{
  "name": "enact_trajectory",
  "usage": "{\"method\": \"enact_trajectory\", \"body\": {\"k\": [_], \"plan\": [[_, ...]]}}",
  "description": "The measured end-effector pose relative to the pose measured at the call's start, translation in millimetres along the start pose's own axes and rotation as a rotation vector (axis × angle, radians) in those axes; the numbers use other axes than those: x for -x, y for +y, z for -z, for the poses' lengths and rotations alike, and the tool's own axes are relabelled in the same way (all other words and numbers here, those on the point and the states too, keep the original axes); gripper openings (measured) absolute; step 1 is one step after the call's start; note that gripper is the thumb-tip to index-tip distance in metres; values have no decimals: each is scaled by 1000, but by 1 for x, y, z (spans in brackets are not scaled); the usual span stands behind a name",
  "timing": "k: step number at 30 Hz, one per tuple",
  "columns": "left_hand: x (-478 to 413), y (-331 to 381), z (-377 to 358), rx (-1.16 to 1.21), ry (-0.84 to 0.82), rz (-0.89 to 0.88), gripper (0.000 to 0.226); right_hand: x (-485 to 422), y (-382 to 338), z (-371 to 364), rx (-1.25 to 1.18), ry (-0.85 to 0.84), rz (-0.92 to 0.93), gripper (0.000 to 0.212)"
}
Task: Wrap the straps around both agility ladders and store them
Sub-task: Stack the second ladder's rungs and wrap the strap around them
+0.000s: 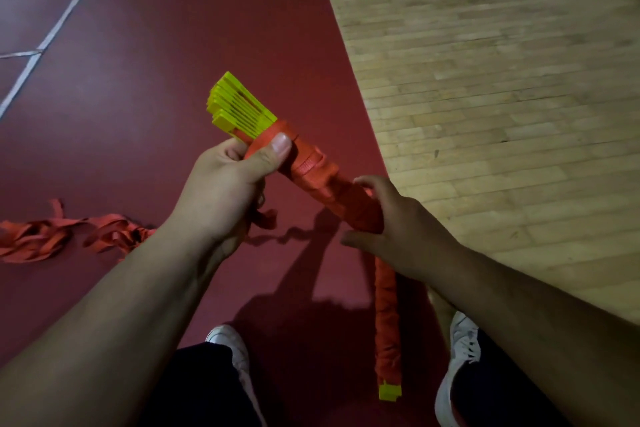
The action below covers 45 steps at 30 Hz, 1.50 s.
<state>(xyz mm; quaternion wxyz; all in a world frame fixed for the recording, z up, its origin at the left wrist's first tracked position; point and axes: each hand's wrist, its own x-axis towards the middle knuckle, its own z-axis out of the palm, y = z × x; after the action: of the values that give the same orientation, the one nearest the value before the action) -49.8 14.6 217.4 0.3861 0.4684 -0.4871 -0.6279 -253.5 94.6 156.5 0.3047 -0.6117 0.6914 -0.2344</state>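
Over red floor (173,45), ladder bundle (311,173) diagonal, yellow ends (239,107) upper-left, left hand (225,191), right hand (398,229) tight around it.

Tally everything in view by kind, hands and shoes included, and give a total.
Ladder bundles: 2, the held ladder bundle and the floor ladder bundle
Loose strap heap: 1
White shoes: 2, left shoe and right shoe
Hands: 2, left hand and right hand
Total: 7
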Motion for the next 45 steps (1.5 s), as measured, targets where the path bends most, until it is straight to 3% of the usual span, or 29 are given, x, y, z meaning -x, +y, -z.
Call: {"method": "enact_trajectory", "body": {"k": [7,10,13,16,19,23,28,31,38,42,45], "plan": [[-2,5,27,-373,-212,-295,24,-5,7,10,-60,-114,13,50],[-3,-1,38,-389,-331,-297,24,-7,10,21,-152,-250,11,36],[-1,-2,40,-343,-345,-284,20,-7,3,29,-230,-399,-13,21],[3,-3,33,-269,-237,-258,34,-4,-6,29,-318,-453,-69,36],[6,-4,22,-183,-66,-184,43,-4,-8,24,-353,-383,-96,53],[2,-7,17,-225,102,-96,44,-6,-7,18,-192,-226,-90,66],[-4,-8,13,-131,273,-12,37,-1,-7,-6,10,-57,-47,119],[-4,-5,7,-47,277,25,37,1,-7,-22,146,-12,16,124],[-2,-5,-2,31,248,100,40,-3,-3,-25,213,278,63,77],[-4,-4,13,-243,83,-52,48,-7,-10,-10,222,166,-19,49],[-4,-1,26,-483,-15,-124,59,-9,-9,3,139,65,-60,42]]}}
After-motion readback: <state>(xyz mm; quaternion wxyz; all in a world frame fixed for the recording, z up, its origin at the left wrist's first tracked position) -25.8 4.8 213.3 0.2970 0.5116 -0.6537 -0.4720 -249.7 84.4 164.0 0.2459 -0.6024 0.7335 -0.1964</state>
